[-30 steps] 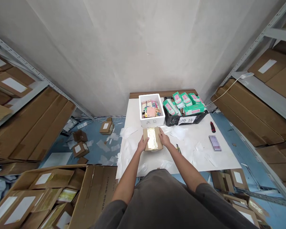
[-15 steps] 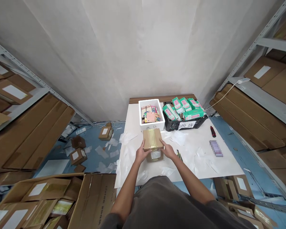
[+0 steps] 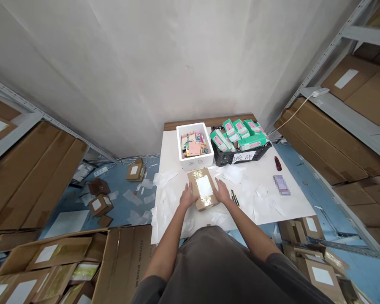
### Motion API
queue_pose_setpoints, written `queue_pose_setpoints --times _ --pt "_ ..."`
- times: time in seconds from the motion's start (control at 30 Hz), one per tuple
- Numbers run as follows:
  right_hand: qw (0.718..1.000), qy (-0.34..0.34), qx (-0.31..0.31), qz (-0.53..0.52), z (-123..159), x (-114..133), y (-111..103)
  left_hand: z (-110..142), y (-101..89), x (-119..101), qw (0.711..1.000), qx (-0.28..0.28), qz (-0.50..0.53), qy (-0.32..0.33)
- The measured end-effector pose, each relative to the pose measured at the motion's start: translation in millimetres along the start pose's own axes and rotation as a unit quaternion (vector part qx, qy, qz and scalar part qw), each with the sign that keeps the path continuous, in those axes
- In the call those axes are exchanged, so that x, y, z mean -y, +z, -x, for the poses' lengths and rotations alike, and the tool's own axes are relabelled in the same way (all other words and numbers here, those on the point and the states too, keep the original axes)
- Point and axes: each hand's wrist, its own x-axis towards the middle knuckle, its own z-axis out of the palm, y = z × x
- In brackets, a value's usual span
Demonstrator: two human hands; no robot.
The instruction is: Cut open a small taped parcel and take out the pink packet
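Observation:
A taped cardboard box (image 3: 204,189) with a white label facing up lies at the middle of the white table. My left hand (image 3: 187,197) presses its left side, the thumb near the label. Along the right side my right hand (image 3: 222,192) grips the box, fingers toward its far corner. A black and yellow utility knife (image 3: 235,198) lies just right of my right hand. Right behind the box stands a white foam bin (image 3: 196,162) with small packets and booklets. Next to it is a black crate (image 3: 223,159) piled with green and pink boxes (image 3: 252,142).
Crumpled clear plastic (image 3: 232,174) and paper scraps litter the table (image 3: 256,215). A red and black cutter (image 3: 278,163) and a blurred purple item (image 3: 281,185) lie at right. A large carton (image 3: 126,261) of parcels stands at lower left. Loaded shelves (image 3: 364,126) flank both sides.
The box was held up and tilted with its taped side showing; now it lies flat, label up, between my hands. The view has shifted slightly.

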Motion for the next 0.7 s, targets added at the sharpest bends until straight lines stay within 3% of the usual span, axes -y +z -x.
queue_pose_setpoints --times 0.17,0.33,0.5,0.7 --pt "0.999 0.002 0.017 0.035 31 -41 -23 -30 -17.5 -10 0.974 0.120 -0.191 0.010" --pt "0.991 0.117 0.037 0.056 55 -96 -33 -47 -12.7 -13 0.950 0.163 -0.266 -0.019" --pt "0.977 0.188 0.083 0.059 62 -141 -24 -45 -10.2 -16 0.932 0.182 -0.312 -0.036" --pt "0.955 0.270 0.047 0.117 55 -151 -1 -40 -11.0 -28 0.913 0.199 -0.353 -0.042"
